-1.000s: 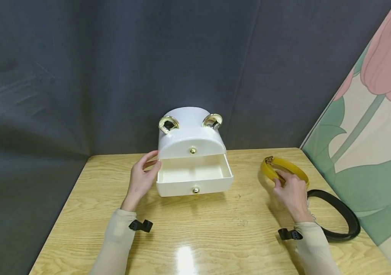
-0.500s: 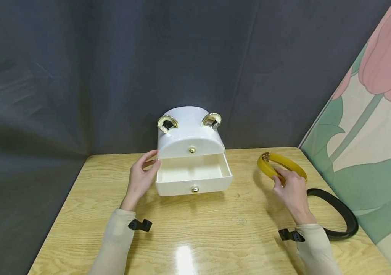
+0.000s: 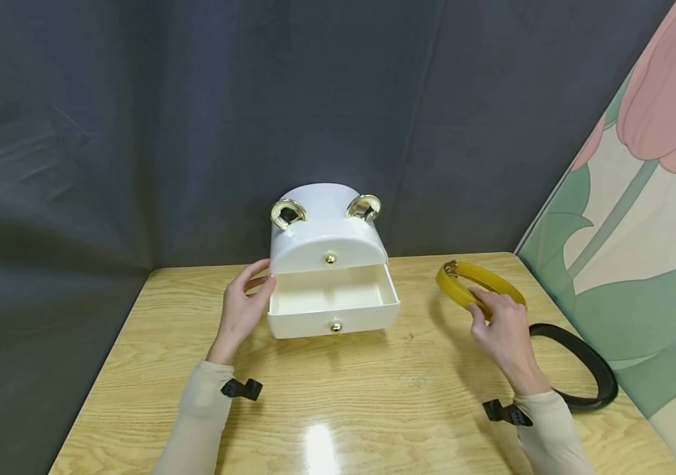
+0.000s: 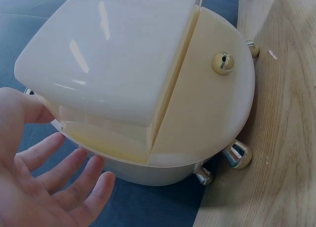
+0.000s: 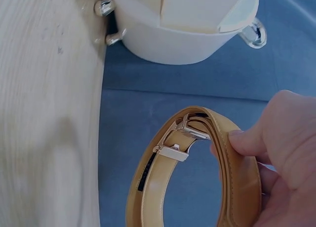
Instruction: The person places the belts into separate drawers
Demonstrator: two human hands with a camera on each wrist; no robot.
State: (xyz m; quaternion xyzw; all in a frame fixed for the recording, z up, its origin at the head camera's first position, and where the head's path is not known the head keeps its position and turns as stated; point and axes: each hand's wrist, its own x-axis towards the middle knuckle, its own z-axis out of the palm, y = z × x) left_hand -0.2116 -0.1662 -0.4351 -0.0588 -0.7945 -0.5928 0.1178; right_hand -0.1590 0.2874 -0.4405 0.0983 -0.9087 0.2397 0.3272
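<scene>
A coiled yellow belt (image 3: 485, 277) is pinched between the thumb and fingers of my right hand (image 3: 504, 333). It hangs slightly above the table, its shadow falling to the left. In the right wrist view, the metal buckle (image 5: 173, 151) shows inside the coil. A white rounded drawer box (image 3: 327, 227) with gold ears stands at the table's back, and its lower drawer (image 3: 334, 322) is pulled out with a bare inside. My left hand (image 3: 243, 310) rests at the box's left side, thumb by the drawer's edge; in the left wrist view its fingers (image 4: 79, 180) are spread and loose.
A black coiled belt (image 3: 593, 369) lies on the wooden table (image 3: 373, 409) to the right of my right hand. Dark cloth (image 3: 314, 99) hangs behind the box. A floral panel (image 3: 658, 277) borders the right side.
My right hand has raised the yellow belt a little off the table and shifted it left. The left hand and the drawer box hold their places.
</scene>
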